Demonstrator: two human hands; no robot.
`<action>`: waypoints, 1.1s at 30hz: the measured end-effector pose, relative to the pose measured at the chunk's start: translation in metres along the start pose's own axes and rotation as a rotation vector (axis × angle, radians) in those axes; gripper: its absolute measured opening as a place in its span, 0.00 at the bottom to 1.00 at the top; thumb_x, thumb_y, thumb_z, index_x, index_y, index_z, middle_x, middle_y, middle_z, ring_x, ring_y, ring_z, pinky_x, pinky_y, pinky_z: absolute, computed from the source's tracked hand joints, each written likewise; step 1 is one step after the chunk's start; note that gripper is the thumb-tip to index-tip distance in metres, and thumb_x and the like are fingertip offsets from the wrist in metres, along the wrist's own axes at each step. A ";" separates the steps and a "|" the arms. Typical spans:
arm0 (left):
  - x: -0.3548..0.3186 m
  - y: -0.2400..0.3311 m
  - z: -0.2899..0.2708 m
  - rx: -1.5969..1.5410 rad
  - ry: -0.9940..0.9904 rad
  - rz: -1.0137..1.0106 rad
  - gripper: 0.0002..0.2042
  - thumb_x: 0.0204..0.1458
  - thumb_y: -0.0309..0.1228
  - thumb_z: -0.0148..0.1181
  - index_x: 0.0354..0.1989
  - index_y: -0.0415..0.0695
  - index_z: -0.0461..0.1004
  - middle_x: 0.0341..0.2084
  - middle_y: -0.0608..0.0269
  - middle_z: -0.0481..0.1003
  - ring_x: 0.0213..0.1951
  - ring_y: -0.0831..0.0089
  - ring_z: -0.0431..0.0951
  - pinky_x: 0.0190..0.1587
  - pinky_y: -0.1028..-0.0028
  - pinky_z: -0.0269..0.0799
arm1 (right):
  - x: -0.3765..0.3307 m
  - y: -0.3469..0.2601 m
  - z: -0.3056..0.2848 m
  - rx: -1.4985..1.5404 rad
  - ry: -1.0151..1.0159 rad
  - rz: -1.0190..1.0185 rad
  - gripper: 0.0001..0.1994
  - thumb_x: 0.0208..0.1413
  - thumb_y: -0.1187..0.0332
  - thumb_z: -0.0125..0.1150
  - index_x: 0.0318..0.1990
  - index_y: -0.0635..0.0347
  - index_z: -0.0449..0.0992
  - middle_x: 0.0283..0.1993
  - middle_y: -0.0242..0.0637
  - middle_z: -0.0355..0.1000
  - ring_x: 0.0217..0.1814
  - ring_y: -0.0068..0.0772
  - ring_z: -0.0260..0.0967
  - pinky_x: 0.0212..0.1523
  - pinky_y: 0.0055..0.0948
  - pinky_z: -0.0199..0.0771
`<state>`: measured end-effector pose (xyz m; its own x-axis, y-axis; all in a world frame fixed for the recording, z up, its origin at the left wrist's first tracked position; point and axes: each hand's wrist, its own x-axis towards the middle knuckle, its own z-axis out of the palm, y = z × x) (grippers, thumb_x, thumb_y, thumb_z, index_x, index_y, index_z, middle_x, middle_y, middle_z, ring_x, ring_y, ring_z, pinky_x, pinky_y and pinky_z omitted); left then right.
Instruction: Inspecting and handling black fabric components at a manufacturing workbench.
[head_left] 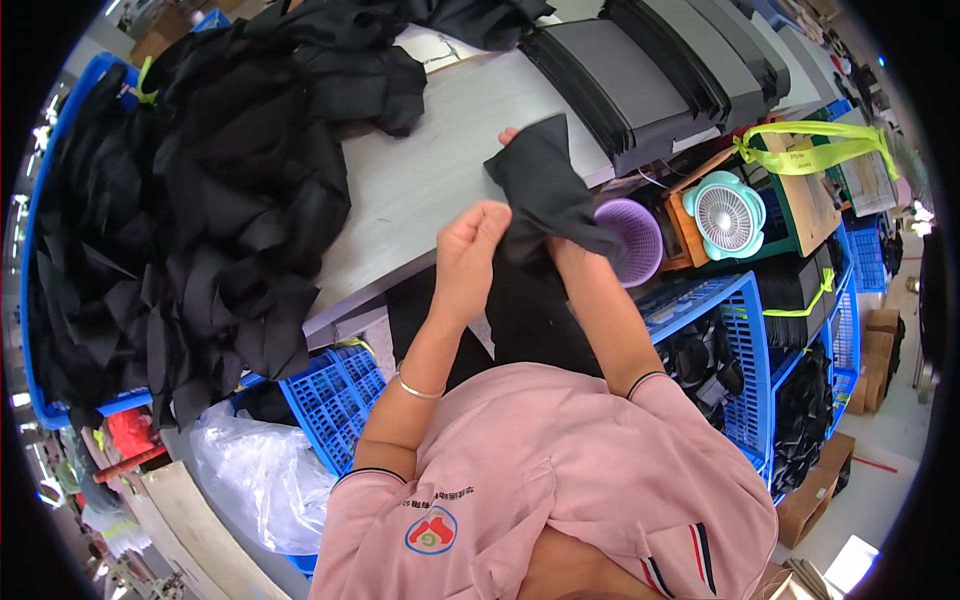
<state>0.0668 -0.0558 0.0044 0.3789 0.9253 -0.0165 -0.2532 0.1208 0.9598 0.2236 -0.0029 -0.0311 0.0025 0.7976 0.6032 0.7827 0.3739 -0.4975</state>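
Observation:
A black fabric piece (545, 185) hangs in front of me above the grey table (430, 170) edge. My left hand (470, 245) is closed on its lower left edge. My right hand (560, 255) is mostly hidden under the cloth and grips it from below; a fingertip shows at the cloth's top. A silver bangle sits on my left wrist. A large heap of black fabric pieces (200, 200) covers the table's left side.
Stacks of dark flat pieces (650, 70) lie at the table's far right. A purple basket (635, 240), a teal fan (725, 215), blue crates (730, 340) and cardboard boxes stand to the right. A blue crate (335, 395) and a plastic bag (260, 475) sit below left.

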 end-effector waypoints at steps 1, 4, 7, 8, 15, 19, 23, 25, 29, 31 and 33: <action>0.012 -0.003 -0.004 -0.017 0.125 0.016 0.11 0.64 0.31 0.54 0.34 0.36 0.75 0.29 0.74 0.72 0.34 0.87 0.67 0.39 0.82 0.65 | -0.003 -0.010 0.007 -0.091 -0.010 -0.061 0.10 0.61 0.74 0.55 0.49 0.62 0.75 0.48 0.34 0.75 0.50 0.27 0.72 0.50 0.29 0.71; 0.056 -0.007 -0.018 -0.105 0.247 0.111 0.13 0.64 0.33 0.54 0.29 0.38 0.74 0.24 0.74 0.70 0.30 0.87 0.65 0.34 0.82 0.63 | -0.031 -0.069 0.024 1.423 0.370 0.781 0.17 0.67 0.68 0.50 0.61 0.60 0.67 0.60 0.33 0.69 0.61 0.30 0.66 0.63 0.29 0.62; 0.090 0.001 -0.040 0.031 0.327 0.201 0.15 0.63 0.36 0.55 0.27 0.40 0.74 0.20 0.74 0.68 0.27 0.87 0.64 0.31 0.81 0.61 | -0.076 -0.099 -0.013 1.130 -0.179 0.866 0.20 0.68 0.65 0.48 0.64 0.63 0.64 0.58 0.34 0.69 0.60 0.25 0.66 0.62 0.27 0.65; 0.096 0.007 -0.051 0.196 0.454 0.184 0.16 0.63 0.38 0.55 0.25 0.41 0.74 0.19 0.74 0.68 0.25 0.87 0.64 0.29 0.80 0.60 | -0.092 -0.103 -0.031 1.124 -0.374 0.800 0.21 0.69 0.64 0.47 0.64 0.65 0.63 0.57 0.36 0.69 0.58 0.25 0.68 0.60 0.26 0.67; 0.064 0.026 -0.066 -0.164 0.187 0.113 0.14 0.62 0.37 0.58 0.27 0.41 0.77 0.21 0.77 0.71 0.26 0.88 0.67 0.30 0.83 0.63 | -0.127 -0.093 -0.073 1.252 -0.227 1.052 0.22 0.65 0.68 0.53 0.63 0.66 0.62 0.62 0.38 0.64 0.59 0.31 0.69 0.59 0.35 0.72; 0.034 0.032 -0.041 -0.116 0.177 0.026 0.10 0.61 0.33 0.60 0.35 0.38 0.81 0.27 0.75 0.76 0.30 0.87 0.71 0.35 0.83 0.68 | -0.091 -0.083 -0.066 0.683 0.083 0.661 0.23 0.60 0.68 0.60 0.60 0.66 0.63 0.66 0.46 0.62 0.59 0.39 0.70 0.61 0.37 0.68; 0.009 0.037 -0.020 0.068 -0.004 0.155 0.08 0.60 0.29 0.61 0.35 0.35 0.81 0.29 0.73 0.77 0.33 0.87 0.71 0.37 0.83 0.69 | -0.051 -0.089 -0.052 0.138 0.065 0.247 0.23 0.55 0.70 0.65 0.55 0.69 0.65 0.63 0.56 0.64 0.62 0.49 0.68 0.61 0.38 0.66; 0.003 0.041 -0.025 0.042 0.050 0.135 0.07 0.59 0.28 0.62 0.34 0.36 0.81 0.28 0.73 0.77 0.33 0.87 0.71 0.37 0.83 0.68 | -0.037 -0.086 -0.053 0.500 -0.085 0.487 0.10 0.55 0.73 0.63 0.42 0.67 0.74 0.47 0.47 0.76 0.52 0.43 0.75 0.55 0.33 0.71; 0.001 0.043 -0.051 -0.003 0.094 0.055 0.10 0.61 0.31 0.60 0.32 0.37 0.81 0.26 0.71 0.77 0.32 0.86 0.73 0.37 0.84 0.68 | -0.043 -0.084 -0.066 1.338 -0.310 0.936 0.04 0.57 0.72 0.64 0.34 0.59 0.74 0.35 0.28 0.76 0.38 0.18 0.71 0.42 0.20 0.70; -0.003 0.038 -0.056 -0.291 -0.055 -0.101 0.13 0.64 0.34 0.55 0.37 0.37 0.79 0.31 0.68 0.79 0.34 0.82 0.76 0.39 0.80 0.73 | -0.051 -0.085 -0.067 1.515 -0.323 1.012 0.05 0.58 0.71 0.64 0.31 0.58 0.74 0.34 0.23 0.74 0.35 0.11 0.68 0.38 0.16 0.68; -0.012 0.028 -0.050 -0.499 -0.066 -0.251 0.13 0.65 0.35 0.52 0.40 0.37 0.78 0.36 0.65 0.79 0.36 0.79 0.78 0.42 0.77 0.75 | -0.053 -0.083 -0.067 1.436 -0.111 0.974 0.08 0.60 0.70 0.63 0.29 0.60 0.76 0.32 0.23 0.73 0.33 0.09 0.65 0.35 0.16 0.67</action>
<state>0.0113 -0.0455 0.0171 0.5325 0.8238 -0.1945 -0.5327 0.5048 0.6793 0.2003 -0.1081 0.0199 0.0101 0.9707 -0.2402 -0.6095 -0.1845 -0.7711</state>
